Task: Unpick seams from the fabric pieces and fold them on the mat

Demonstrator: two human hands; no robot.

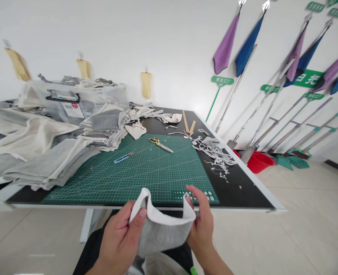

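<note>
A white wall [157, 38] fills the upper half of the frame; three yellow gloves [146, 84] hang on it at upper left and centre, and long-handled mops with purple and blue cloths [245, 46] lean against it at upper right, green signs [222, 80] among them. A black-topped table [243, 191] with a white edge spans the middle of the frame. Stacks of grey and cream fabric [34, 152] cover its left part, and behind them, at upper left, stands a clear plastic bin [80, 99] heaped with more cloth. A green cutting mat [146, 172] with a printed grid lies on the table at centre. A red bucket [257, 161] stands on the pale floor at right, just past the table edge. White fabric trimmings [215, 152] lie scattered on the bare tabletop right of the mat. At lower centre, below the table's near edge, a grey cloth piece with white lining [160, 229] is held up between both hands. The left hand [120, 236] is closed on the piece's left end, thumb pressed on its front. The right hand [202, 225] pinches the right end, fingers curled over the upper edge. Gold-handled scissors [160, 144] lie on the upper part of the mat. Two wooden rulers [186, 122] lie beyond the mat. Blue thread snips [123, 157] lie on the mat's left part.
</note>
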